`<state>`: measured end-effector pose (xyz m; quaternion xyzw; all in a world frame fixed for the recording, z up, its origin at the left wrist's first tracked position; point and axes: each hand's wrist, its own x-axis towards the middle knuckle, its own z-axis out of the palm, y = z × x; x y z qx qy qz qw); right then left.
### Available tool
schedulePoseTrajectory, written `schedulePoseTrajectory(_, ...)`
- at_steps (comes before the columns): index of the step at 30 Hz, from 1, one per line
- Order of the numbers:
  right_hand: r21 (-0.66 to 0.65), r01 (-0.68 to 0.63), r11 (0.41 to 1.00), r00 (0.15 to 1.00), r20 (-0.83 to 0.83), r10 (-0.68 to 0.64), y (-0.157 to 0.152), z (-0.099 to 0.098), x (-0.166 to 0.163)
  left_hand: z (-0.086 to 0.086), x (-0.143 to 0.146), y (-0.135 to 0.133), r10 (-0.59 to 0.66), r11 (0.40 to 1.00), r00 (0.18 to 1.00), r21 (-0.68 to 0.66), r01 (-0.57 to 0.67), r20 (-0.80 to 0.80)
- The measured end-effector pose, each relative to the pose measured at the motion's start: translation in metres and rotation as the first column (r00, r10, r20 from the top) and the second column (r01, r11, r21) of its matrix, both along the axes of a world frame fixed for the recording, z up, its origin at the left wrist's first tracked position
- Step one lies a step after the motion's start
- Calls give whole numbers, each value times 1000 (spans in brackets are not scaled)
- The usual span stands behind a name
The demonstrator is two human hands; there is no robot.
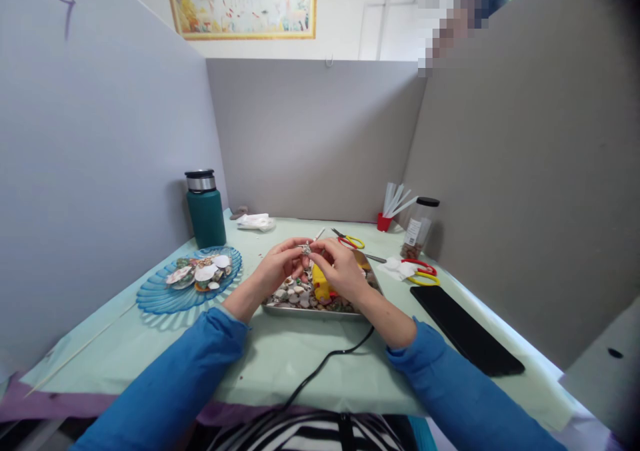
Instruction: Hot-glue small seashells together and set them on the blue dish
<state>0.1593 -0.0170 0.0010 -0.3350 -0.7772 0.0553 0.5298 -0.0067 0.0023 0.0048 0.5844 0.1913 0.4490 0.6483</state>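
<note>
Above a metal tray (320, 314), both hands meet at a small grey-white, shell-like piece (306, 248). My left hand (280, 268) pinches it between thumb and fingers. From the other side, the fingertips of my right hand (341, 269) are closed on the same piece. Its exact shape is too small to make out. Below the hands, the tray holds many small shells (295, 296) and a yellow glue gun (320, 284), partly hidden by my right hand. A black cord (320, 366) runs from the tray's right side toward my lap.
To the left are a blue scalloped plate (155, 296) of shells and a green bottle (206, 214). At right lie yellow-handled scissors (356, 242), red-and-yellow scissors (424, 278), a jar (419, 231), a red cup (384, 222) of sticks and a black slab (465, 331). Grey partitions (315, 138) enclose the table.
</note>
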Motion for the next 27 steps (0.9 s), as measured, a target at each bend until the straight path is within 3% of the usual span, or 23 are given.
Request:
schedulePoseTrajectory(15, -27, 52, 998, 998, -42, -53, 3, 0, 1, -1, 3, -3, 221, 963, 967, 183, -196, -126)
schedulePoseTrajectory(27, -25, 56, 998, 998, -5, -57, 0, 2, 0, -1, 2, -1, 222, 964, 964, 179, -195, -145)
